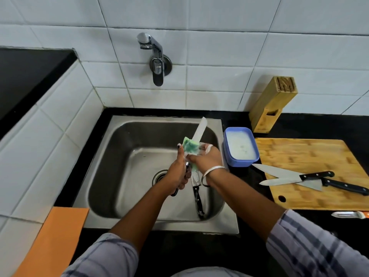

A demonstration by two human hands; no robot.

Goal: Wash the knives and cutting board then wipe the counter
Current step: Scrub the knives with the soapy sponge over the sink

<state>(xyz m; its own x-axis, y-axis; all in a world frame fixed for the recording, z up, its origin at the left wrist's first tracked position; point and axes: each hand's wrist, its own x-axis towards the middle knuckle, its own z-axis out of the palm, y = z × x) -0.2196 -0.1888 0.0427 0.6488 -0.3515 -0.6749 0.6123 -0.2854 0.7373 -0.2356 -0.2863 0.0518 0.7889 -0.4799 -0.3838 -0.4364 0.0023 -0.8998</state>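
Scrubbing a knife [200, 128] over the sink [163, 222]: gripping its handle with the left hand [177, 172], pinching a green sponge [190, 145] against the blade with the right hand [207, 158]. Likely next: rinsing it, then fetching the two knives [279, 171] lying crossed on the cutting board [311, 154] on the counter [351, 126].

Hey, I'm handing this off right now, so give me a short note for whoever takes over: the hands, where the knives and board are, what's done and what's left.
The left hand grips the handle of a knife over the sink, blade pointing away. The right hand holds a green sponge against the blade.
A second knife lies in the sink; whether it is washed cannot be told.
Another two knives lie crossed on the cutting board, right of the sink.
Left: finish this knife, wash those two and the board, wipe the counter.
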